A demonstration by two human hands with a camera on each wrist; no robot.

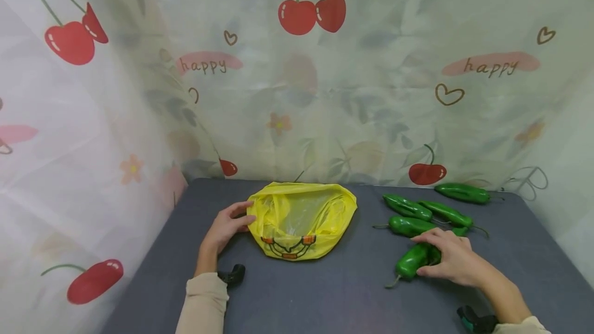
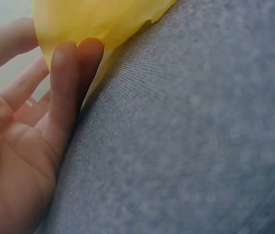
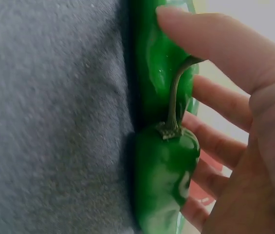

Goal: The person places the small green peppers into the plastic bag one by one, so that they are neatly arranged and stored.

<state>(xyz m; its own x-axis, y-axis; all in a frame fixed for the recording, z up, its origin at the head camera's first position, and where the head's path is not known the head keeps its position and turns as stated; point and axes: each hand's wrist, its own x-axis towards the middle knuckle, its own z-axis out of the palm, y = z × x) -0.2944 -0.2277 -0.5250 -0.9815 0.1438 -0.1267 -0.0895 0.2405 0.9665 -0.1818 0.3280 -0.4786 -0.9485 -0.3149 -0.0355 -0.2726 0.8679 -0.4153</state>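
Only in head view: print [image 1: 308, 239] on yellow bag [image 1: 301, 220].

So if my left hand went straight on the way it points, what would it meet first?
The yellow plastic bag: its left side is right in front of your left hand, whose fingertips appear to be touching it.

Site presents as a screened-off workspace; room type undeterminable. A cherry-printed curtain [image 1: 250, 153] with "happy" lettering [image 1: 491, 67] stands behind and left of a grey table [image 1: 297, 298].
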